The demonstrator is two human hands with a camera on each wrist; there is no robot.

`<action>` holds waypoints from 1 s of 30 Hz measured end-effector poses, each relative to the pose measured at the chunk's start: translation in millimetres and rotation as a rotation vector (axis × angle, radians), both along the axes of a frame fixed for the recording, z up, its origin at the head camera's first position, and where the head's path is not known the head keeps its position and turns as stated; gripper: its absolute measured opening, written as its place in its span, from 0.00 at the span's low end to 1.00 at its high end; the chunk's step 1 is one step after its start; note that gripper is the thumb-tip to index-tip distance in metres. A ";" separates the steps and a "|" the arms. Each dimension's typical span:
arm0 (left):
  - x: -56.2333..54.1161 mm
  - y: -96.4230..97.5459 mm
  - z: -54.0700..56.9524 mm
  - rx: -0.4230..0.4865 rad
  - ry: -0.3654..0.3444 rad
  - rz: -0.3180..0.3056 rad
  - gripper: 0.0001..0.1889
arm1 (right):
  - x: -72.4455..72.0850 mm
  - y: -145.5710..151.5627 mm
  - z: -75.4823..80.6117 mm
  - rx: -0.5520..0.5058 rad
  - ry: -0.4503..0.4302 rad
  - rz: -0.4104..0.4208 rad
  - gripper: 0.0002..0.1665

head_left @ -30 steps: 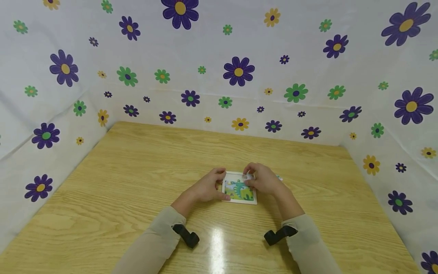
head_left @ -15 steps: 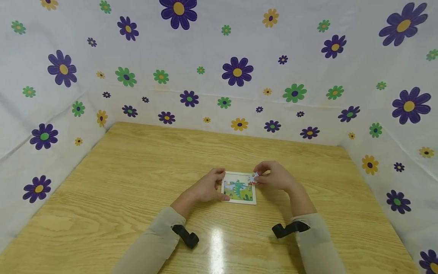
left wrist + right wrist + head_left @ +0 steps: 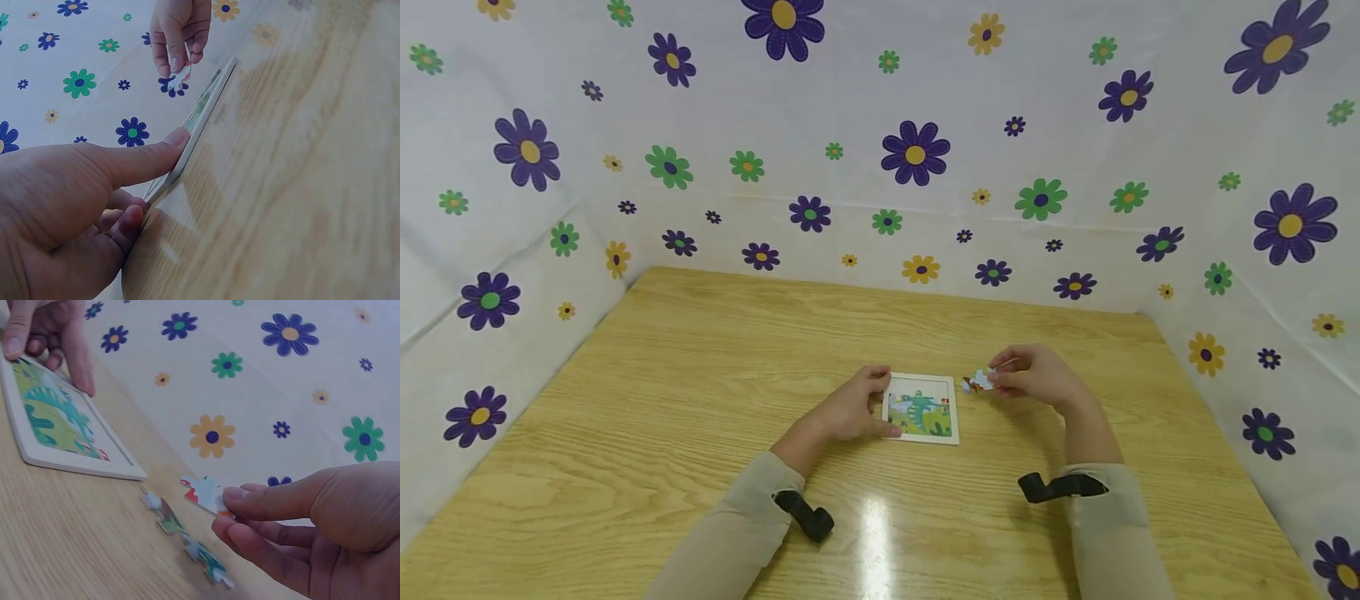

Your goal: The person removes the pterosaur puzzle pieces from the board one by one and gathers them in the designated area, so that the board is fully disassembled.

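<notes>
Working on what appears to be puzzle assembly, a person (image 3: pixel 730 533) faces flower-printed cloth (image 3: pixel 842 92) across a glossy, wood-grained table (image 3: pixel 737 350). The left hand (image 3: pixel 852 408) clamps the side of a flat, white-rimmed puzzle tray (image 3: pixel 955 412) resting there; the right hand (image 3: pixel 1041 377), beyond the opposite edge by a row of loose pieces (image 3: pixel 169 520), pinches a thin, knobbed piece (image 3: pixel 205 492) between thumb and fingers. The next move likely calls for matching it to the tray's pale, seemingly unfilled far strip (image 3: pixel 934 387).
</notes>
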State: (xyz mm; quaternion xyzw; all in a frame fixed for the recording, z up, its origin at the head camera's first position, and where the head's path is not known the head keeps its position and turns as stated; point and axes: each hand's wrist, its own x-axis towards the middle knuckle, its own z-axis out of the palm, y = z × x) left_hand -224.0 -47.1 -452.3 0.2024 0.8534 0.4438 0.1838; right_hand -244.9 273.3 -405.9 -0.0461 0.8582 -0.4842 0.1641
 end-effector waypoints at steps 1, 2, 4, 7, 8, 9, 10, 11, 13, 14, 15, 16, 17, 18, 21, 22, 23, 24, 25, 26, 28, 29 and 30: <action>0.1 0.0 0.0 0.002 0.000 0.001 0.50 | 0.2 4.0 -0.5 -0.003 -0.007 -0.007 0.18; 0.2 0.2 0.1 0.003 -0.002 0.003 0.50 | 0.2 8.6 -1.7 -0.007 -0.015 -0.016 0.19; 0.0 0.5 0.0 0.004 -0.002 0.005 0.50 | 0.4 17.3 -3.5 -0.012 -0.039 -0.044 0.20; -0.4 0.2 -0.9 0.004 -0.002 0.005 0.50 | 1.5 28.7 -4.3 0.003 -0.060 -0.084 0.22; -0.8 0.2 -1.2 0.003 -0.001 0.005 0.50 | 1.7 31.9 -4.5 0.014 -0.065 -0.099 0.23; -1.1 0.1 -1.5 0.002 0.000 0.005 0.50 | 1.9 34.5 -4.3 0.030 -0.071 -0.116 0.24; -1.3 0.0 -1.8 0.002 0.002 0.004 0.50 | 2.0 37.1 -4.4 0.052 -0.072 -0.128 0.25; -1.6 -0.1 -2.0 0.000 0.003 0.003 0.50 | 2.0 39.6 -4.6 0.070 -0.076 -0.137 0.27; -2.0 -0.2 -2.0 -0.003 0.007 0.003 0.50 | 2.2 44.2 -5.5 0.100 -0.084 -0.150 0.28; -2.1 -0.4 -1.9 -0.005 0.008 0.003 0.50 | 2.3 45.8 -5.9 0.110 -0.089 -0.156 0.29; -2.3 -0.5 -1.9 -0.008 0.007 0.003 0.50 | 2.3 47.4 -6.5 0.118 -0.096 -0.164 0.29; -2.4 -0.8 -1.9 -0.011 0.009 0.004 0.50 | 2.5 48.6 -7.1 0.125 -0.103 -0.171 0.29; -2.4 -1.0 -1.8 -0.015 0.008 0.007 0.50 | 2.7 49.4 -7.6 0.128 -0.110 -0.180 0.29; -2.5 -1.3 -1.8 -0.019 0.009 0.008 0.49 | 3.1 50.1 -8.2 0.133 -0.115 -0.185 0.29; -2.8 -1.8 -1.3 -0.028 0.010 0.012 0.49 | 3.9 50.2 -9.2 0.149 -0.125 -0.211 0.29; -2.8 -1.9 -0.8 -0.030 0.010 0.014 0.50 | 4.2 49.9 -9.3 0.155 -0.127 -0.216 0.28; -2.8 -2.0 -0.5 -0.030 0.009 0.014 0.50 | 4.4 49.6 -9.5 0.163 -0.128 -0.221 0.28; -2.9 -2.1 -0.1 -0.029 0.007 0.014 0.50 | 4.5 49.1 -9.5 0.171 -0.125 -0.224 0.28; -2.8 -2.2 0.4 -0.027 0.003 0.015 0.50 | 4.5 48.5 -9.3 0.179 -0.125 -0.231 0.27; -2.7 -2.2 0.8 -0.024 0.000 0.015 0.50 | 4.5 48.2 -9.4 0.190 -0.122 -0.230 0.27; -2.7 -2.4 1.5 -0.024 -0.006 0.010 0.50 | 4.3 47.2 -9.5 0.221 -0.109 -0.222 0.25; -2.7 -2.4 1.8 -0.025 -0.010 0.008 0.50 | 4.1 46.8 -9.4 0.238 -0.101 -0.219 0.24; -2.7 -2.4 2.2 -0.026 -0.013 0.007 0.50 | 3.9 46.4 -9.3 0.252 -0.096 -0.214 0.23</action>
